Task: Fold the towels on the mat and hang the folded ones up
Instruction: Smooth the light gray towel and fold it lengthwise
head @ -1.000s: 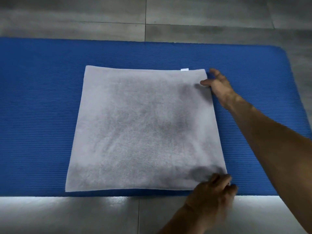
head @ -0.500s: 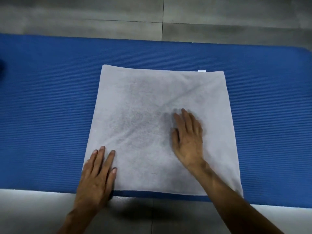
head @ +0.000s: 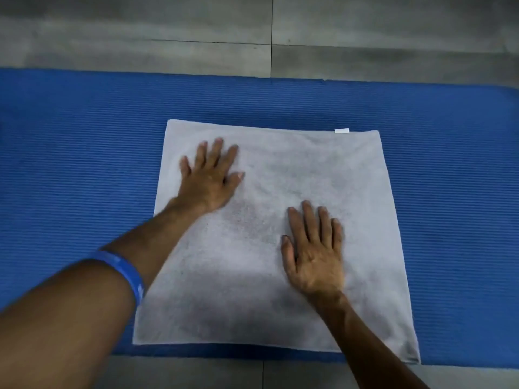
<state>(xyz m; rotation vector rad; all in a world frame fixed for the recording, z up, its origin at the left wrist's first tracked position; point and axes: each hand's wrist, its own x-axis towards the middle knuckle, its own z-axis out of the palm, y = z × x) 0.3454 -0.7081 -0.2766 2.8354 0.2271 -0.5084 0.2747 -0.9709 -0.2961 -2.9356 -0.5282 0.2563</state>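
Two flat palms press a pale grey towel lying square on the blue mat, fingers spread and released, grasping nothing. The left hand sits toward 10 o'clock on the cloth, the right hand near 4 o'clock. Soft, light and limp, it will likely crease easily; corners or an edge look best for lifting. Half a second ago the left hand was at the near edge.

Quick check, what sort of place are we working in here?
Probably an indoor floor workspace: a blue mat laid over grey floor tiles, with a towel spread flat on it.
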